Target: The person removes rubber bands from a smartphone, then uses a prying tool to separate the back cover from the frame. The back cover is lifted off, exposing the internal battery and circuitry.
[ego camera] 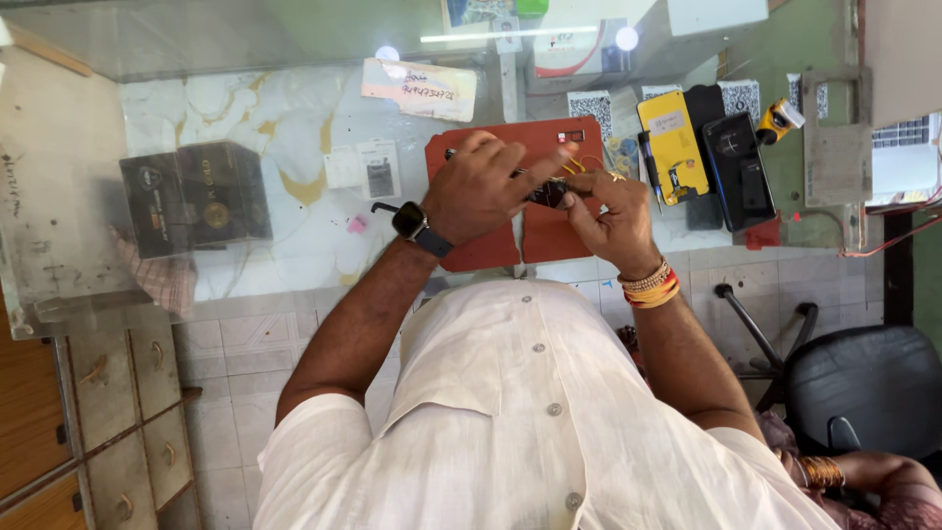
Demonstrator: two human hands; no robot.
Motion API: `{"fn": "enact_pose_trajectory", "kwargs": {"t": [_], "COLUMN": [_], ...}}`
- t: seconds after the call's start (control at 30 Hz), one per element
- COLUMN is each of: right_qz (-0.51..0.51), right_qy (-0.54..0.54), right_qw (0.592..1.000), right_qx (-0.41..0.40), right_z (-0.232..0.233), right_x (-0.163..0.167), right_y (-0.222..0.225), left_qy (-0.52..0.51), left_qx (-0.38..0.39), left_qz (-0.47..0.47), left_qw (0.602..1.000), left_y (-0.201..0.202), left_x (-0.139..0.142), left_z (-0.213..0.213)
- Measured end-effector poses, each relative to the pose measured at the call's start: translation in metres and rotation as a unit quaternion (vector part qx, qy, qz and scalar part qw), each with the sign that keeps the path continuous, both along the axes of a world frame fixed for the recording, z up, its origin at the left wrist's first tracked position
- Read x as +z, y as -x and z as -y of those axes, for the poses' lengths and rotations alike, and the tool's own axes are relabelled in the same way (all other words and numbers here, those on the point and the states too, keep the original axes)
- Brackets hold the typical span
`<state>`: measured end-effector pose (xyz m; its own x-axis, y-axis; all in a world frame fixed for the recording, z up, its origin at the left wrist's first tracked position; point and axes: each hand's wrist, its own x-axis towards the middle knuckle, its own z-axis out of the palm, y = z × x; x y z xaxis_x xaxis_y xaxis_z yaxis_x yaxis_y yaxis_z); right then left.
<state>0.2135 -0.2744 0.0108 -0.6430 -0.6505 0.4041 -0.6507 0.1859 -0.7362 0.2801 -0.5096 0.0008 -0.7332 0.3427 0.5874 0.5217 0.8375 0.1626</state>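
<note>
Both hands meet over a red mat (471, 147) on a glass counter (285, 118). My right hand (616, 211), with beaded and thread bands at the wrist, pinches a small dark object (548, 193) with thin yellow wires (574, 165) beside it. My left hand (483, 186), a dark smartwatch (412, 221) on its wrist, is curled over the object's left side and grips a thin dark tool whose end (449, 153) sticks out past the knuckles. The object's details are hidden by my fingers.
A black box (196, 196) sits at the counter's left. A yellow phone-sized slab (672, 147), a black phone (741, 167) and a pen (650, 169) lie to the right. A black office chair (863, 383), wooden drawers (108, 412), another person's bangled arm (834, 473).
</note>
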Motion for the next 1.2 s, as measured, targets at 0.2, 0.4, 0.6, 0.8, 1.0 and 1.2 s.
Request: {"fn": "enact_pose_trajectory", "kwargs": {"t": [0.2,0.4,0.6,0.8,1.0,1.2], "right_qz": [0.041,-0.004,-0.058,-0.075,-0.132,-0.086], "right_qy": [-0.055,-0.038,-0.07,-0.019,-0.011,-0.018], "right_qw": [0.997,0.999,0.996,0.996,0.991,0.996], "right_qx": [-0.038,0.003,-0.016,-0.047,-0.032,0.008], "right_z": [-0.02,-0.018,-0.009,-0.003,0.015,0.016], "right_x": [-0.021,-0.022,-0.02,-0.009,-0.001,0.006], "right_y": [-0.009,-0.017,-0.021,-0.031,-0.033,-0.033], "left_qy": [-0.042,-0.058,-0.086,-0.515,-0.896,-0.9], "left_qx": [0.048,0.009,0.0,0.011,-0.132,-0.132], "left_qz": [0.05,0.047,0.034,0.019,0.141,0.11], "left_qw": [0.997,0.997,0.996,0.857,0.4,0.4], "left_y": [-0.01,-0.01,-0.012,-0.017,-0.023,-0.025], "left_x": [-0.021,-0.035,-0.027,-0.027,-0.055,-0.076], "left_z": [0.012,0.011,0.015,-0.004,-0.047,-0.036]}}
